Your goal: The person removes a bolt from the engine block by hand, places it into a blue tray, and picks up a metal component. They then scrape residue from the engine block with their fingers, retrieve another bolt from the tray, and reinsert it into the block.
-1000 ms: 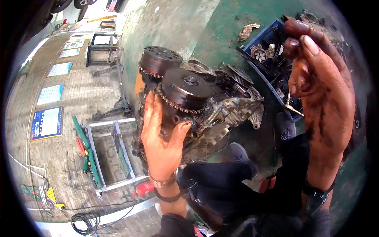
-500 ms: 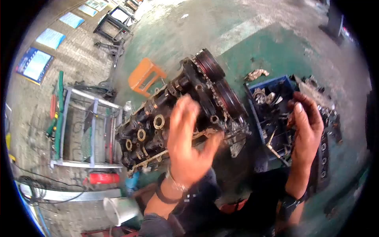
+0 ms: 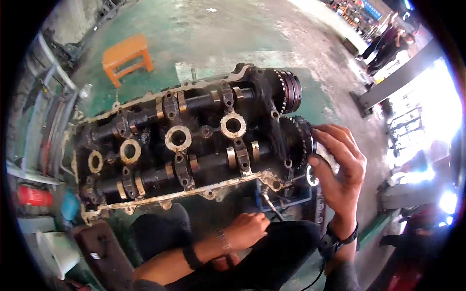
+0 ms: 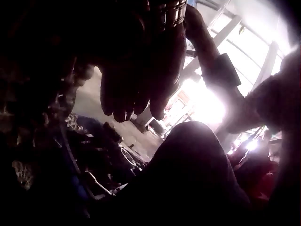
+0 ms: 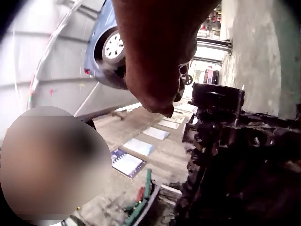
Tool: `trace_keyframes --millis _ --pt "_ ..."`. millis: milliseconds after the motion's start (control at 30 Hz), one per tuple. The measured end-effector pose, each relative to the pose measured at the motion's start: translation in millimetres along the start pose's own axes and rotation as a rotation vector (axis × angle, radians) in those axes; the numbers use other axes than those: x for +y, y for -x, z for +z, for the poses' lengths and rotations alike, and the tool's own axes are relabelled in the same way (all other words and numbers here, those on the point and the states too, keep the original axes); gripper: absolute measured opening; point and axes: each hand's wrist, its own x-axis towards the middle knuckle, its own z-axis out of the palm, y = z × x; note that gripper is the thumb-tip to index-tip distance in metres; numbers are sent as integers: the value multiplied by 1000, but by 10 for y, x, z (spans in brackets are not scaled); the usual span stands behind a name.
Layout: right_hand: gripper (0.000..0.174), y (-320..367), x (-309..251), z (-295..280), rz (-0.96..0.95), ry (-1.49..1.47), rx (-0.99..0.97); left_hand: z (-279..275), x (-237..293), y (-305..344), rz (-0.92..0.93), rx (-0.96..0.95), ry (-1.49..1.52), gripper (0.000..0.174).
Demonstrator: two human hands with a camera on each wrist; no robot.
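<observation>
Seeing engine (image 3: 206, 131) left of right fingertips. Looks heavy, rigid, oil-slick; best held by solid casting at both ends, not shafts. Above left fingers, rough flange (image 3: 160, 198); mind skin. Left hand (image 3: 246, 232) off engine, fingers loosely bent, nothing in them. Near gear (image 3: 300, 145) at fingertips of right hand (image 3: 345, 169), fingers curved, thumb below; can't tell if pinched. Toothed rim there. Past right knuckles, open floor (image 3: 335, 77), room to swing out.
</observation>
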Motion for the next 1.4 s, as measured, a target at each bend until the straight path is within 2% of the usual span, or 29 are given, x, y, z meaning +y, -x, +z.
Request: trace_keyframes --millis 33,100,133,200,367,600,633,800,900,1033,1400 --pt "34 -105 -8 26 -52 40 -48 4 -13 16 24 22 23 25" --pt "34 -322 -18 85 -150 148 -102 34 -30 63 -50 -55 -196 31" --pt "33 -420 -19 122 -232 229 -132 2 -17 77 -36 -36 -177 31" --pt "35 -610 7 202 -307 323 -168 -67 64 120 -105 -118 -164 36" --pt "40 -878 96 421 -321 476 -263 -47 177 177 -87 -94 -192 35" --pt "37 -965 38 563 -347 692 -346 -55 225 251 -99 -55 -217 30" --pt "45 -972 -18 539 -224 670 -458 -48 224 262 -98 -55 -211 30" --pt "45 -974 -3 533 -178 633 -467 -86 205 309 -59 -10 -253 26" --pt "45 -993 -26 536 -168 638 -485 -148 205 311 -55 -62 -242 26" --pt "45 -1021 -8 494 -122 601 -500 -134 190 341 -68 -35 -226 29" --pt "44 -1063 -91 563 -195 665 -471 -173 194 392 -61 -3 -249 33"
